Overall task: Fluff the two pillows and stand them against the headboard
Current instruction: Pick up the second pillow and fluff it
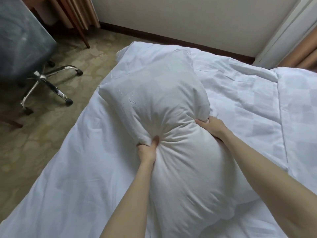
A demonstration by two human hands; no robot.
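Item one: the pillow (168, 134), white, plump, lying lengthwise on the bed (77, 177), one end toward you and the other reaching toward the bed's far left corner. You have it pinched at its waist from both sides, so the cloth gathers into creases there and the filling bulges above and below. Your left hand (148, 149) presses into the pillow's left side, fingers (155, 140) closed into a bunch of fabric. Your right hand (211, 125) clamps the right side, its fingers curled over and largely buried in the cloth. No label, tag or writing can be read on the pillow case. Item two: the duvet (248, 103), white with a faint check weave, rumpled to the right of the pillow; a seam runs down it on that side. Only one pillow can be made out for certain; the white mound at the far right edge cannot be told apart from bedding. Open room: bare bedding lies left of the pillow out to the bed's left edge, and beyond that edge is patterned carpet (42, 134). Item three: an office chair (25, 48) with a chrome wheeled base, standing on the carpet well apart from the bed. The far wall (188, 23) carries a dark skirting board, with curtains (75, 12) at the upper left.
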